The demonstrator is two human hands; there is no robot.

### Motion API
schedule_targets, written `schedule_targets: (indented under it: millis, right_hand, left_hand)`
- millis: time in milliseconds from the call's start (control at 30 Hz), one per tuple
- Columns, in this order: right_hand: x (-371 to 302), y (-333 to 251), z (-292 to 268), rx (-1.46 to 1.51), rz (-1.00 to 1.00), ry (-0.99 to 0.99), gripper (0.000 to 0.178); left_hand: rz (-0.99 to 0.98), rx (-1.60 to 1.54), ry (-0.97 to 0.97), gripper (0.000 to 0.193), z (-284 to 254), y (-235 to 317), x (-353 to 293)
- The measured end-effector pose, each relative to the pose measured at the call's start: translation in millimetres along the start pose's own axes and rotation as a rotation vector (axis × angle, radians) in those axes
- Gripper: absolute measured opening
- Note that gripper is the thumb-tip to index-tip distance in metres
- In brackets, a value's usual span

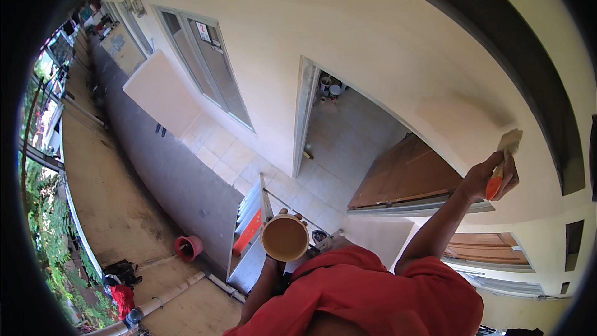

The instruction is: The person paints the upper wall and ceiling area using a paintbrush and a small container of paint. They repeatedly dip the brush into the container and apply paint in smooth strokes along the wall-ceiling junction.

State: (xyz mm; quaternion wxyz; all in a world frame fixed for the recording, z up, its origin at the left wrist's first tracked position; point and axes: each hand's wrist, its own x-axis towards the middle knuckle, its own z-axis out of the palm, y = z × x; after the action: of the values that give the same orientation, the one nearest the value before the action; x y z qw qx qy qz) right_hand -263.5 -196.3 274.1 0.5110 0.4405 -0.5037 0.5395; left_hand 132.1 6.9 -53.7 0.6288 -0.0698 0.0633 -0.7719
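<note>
Paintbrush (510,141) is out at three o'clock, bristles up by the cream wall (373,43), and my right hand (480,178) is curled round its handle, with the orange end poking out below my fingers. At six o'clock my left hand (272,264) holds a round tub (285,238), its mouth facing up. A dark patch (494,111) lies on the wall just beside the bristles. With my right arm stretched that far, I judge that leaning further could tip the tub and spill whatever is in it onto the metal ladder (249,231) at seven o'clock or the pale tiles (236,152) beyond. An overloaded brush could drip on the brown door (407,174) at four o'clock, and a careless stroke might smear the dark trim (547,81) above the bristles. Most of my left hand is hidden by the tub, so I cannot tell exactly how it grips. The tub's inside is one even tan, so its fill is hard to judge. My red shirt (373,289) covers my feet and footing, and I cannot be sure whether the bristles touch the wall or stand just off it.
</note>
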Motion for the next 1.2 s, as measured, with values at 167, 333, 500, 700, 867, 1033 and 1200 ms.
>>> schedule_targets:
  millis: [167, 333, 500, 700, 867, 1033, 1200]
  right_hand:
    - [8, 9, 33, -0.113, -0.052, 0.017, 0.022]
    - [7, -76, 98, 0.065, -0.051, 0.061, 0.032]
    - [0, -179, 147, 0.238, -0.050, -0.008, 0.040]
    - [-17, -276, 188, 0.522, -0.097, -0.144, 0.041]
    - [-16, -287, 197, 0.856, -0.053, -0.122, 0.030]
    - [6, -190, 168, 0.809, 0.079, -0.116, 0.025]
    - [19, -107, 99, 0.703, 0.237, -0.092, 0.018]
  left_hand:
    - [-0.008, 0.009, -0.017, 0.066, -3, -1, 1]
    - [0.017, 0.015, -0.064, 0.068, -13, 0, -2]
    - [0.023, -0.035, -0.060, 0.070, -14, -2, -4]
    - [0.047, 0.063, -0.049, 0.074, -4, -6, -4]
    - [0.050, 0.083, -0.045, 0.072, 9, -6, -2]
    - [0.036, -0.022, -0.085, 0.073, 6, -6, 0]
    - [0.003, 0.011, -0.081, 0.067, 0, 1, -1]
